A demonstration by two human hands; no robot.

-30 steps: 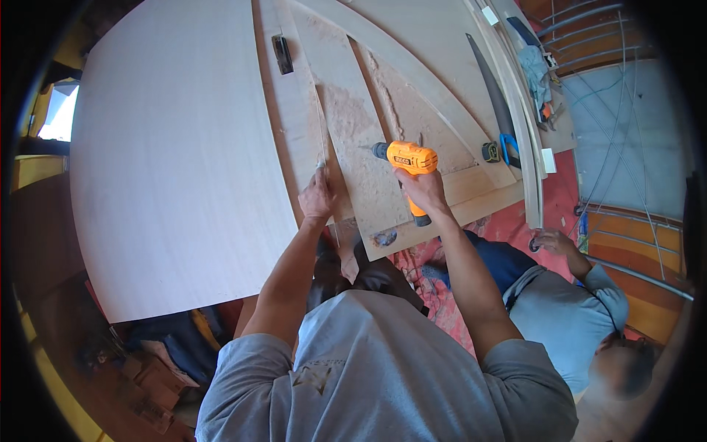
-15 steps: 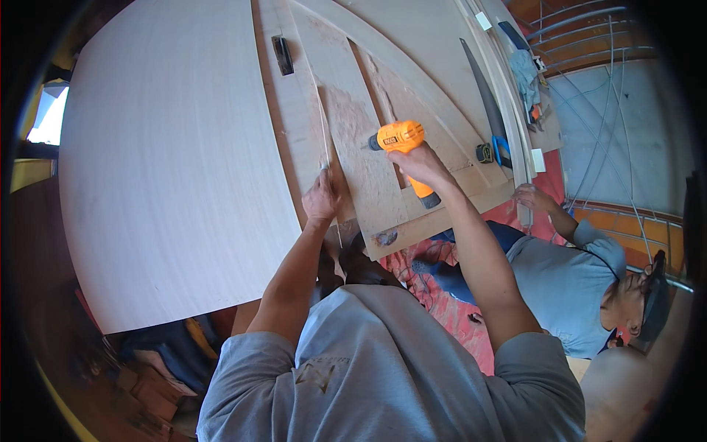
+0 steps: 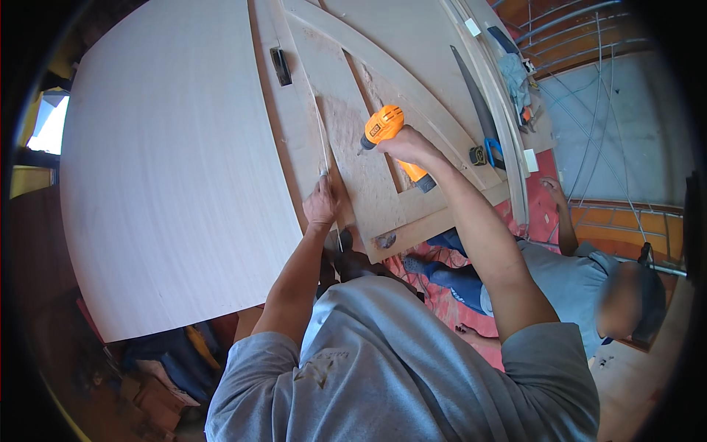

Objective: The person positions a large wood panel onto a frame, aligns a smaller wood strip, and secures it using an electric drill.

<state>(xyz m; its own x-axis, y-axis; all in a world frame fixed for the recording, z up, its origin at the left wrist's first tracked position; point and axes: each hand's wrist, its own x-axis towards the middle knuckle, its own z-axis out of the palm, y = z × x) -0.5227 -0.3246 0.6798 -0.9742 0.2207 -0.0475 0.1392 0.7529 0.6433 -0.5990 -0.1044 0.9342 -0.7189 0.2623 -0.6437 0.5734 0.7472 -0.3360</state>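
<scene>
My right hand (image 3: 409, 145) is wrapped round the grip of an orange cordless drill (image 3: 384, 125). The drill hangs over a wooden panel frame (image 3: 347, 140), its dark chuck pointing left and down, apart from the wood. At the left edge of that frame, my left hand (image 3: 321, 203) is closed in a pinch on a thin white cord (image 3: 322, 136). The cord runs away from me along the edge and shows again below the hand. Whatever else sits between these fingertips is too small to make out.
A large pale plywood sheet (image 3: 173, 169) lies at left. A black hand plane-like block (image 3: 280, 66) rests beyond my left hand. To the right are a handsaw (image 3: 477, 92), a tape measure (image 3: 478, 155) and long wooden strips (image 3: 508, 110). A co-worker (image 3: 567, 287) is low at right.
The drill has shifted slightly left and its chuck now tilts further down. My left hand stays at the cord. The co-worker has changed posture, one hand lower on the red floor covering.
</scene>
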